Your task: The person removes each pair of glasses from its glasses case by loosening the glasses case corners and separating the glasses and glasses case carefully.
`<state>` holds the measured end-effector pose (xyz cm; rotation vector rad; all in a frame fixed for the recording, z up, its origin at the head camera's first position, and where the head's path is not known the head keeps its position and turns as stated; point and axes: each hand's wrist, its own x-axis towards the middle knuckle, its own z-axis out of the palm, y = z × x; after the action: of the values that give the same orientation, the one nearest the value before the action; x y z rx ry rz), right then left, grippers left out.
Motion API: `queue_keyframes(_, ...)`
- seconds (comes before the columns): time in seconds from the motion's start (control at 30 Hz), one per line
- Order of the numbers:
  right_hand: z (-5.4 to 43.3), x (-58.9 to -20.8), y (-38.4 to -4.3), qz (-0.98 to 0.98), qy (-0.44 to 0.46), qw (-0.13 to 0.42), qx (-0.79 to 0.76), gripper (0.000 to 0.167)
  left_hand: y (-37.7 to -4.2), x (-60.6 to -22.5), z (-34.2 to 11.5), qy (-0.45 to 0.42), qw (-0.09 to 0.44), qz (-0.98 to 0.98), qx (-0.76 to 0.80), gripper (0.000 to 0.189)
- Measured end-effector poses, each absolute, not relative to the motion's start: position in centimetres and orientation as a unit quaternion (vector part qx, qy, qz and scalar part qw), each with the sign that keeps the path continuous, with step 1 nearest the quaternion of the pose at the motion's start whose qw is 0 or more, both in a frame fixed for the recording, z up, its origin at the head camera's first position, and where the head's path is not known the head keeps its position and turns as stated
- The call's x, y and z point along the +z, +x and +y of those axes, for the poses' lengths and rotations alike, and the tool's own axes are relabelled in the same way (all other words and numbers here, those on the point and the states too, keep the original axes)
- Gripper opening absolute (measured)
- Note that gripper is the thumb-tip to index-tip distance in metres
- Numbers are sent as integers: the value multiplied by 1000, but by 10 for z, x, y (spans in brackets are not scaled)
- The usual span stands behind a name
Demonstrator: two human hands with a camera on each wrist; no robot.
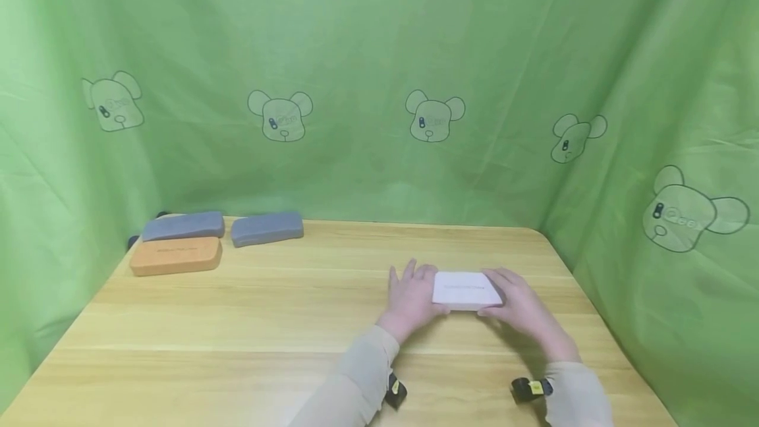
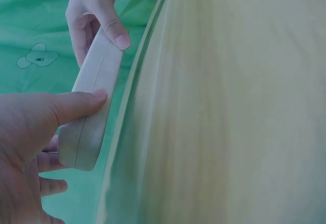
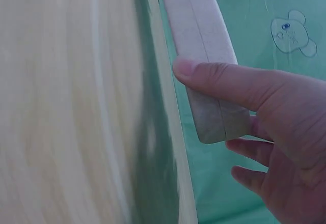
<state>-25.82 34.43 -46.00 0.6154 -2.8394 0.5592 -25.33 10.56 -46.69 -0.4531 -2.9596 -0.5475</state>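
Both hands hold a white glasses case by its two ends, over the right half of the wooden table. My left hand grips the left end, thumb on the near side and some fingers spread beyond it. At the other end, my right hand has its thumb along the near side and its fingers behind. In the left wrist view a thin seam runs along the side of the case, and its lid is closed. The right wrist view shows the thumb across that seam.
At the table's back left lie two grey-blue glasses cases, one by the corner and another to its right. An orange glasses case lies in front of the corner one. Green curtains with mouse-head drawings surround the table.
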Motion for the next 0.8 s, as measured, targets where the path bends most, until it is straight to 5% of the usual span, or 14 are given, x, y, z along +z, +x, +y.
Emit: queue_keyframes(0.8, 387, -471, -260, -957, 169, 23, 233, 89, -251, -473, 153, -126, 20, -983, -129, 85)
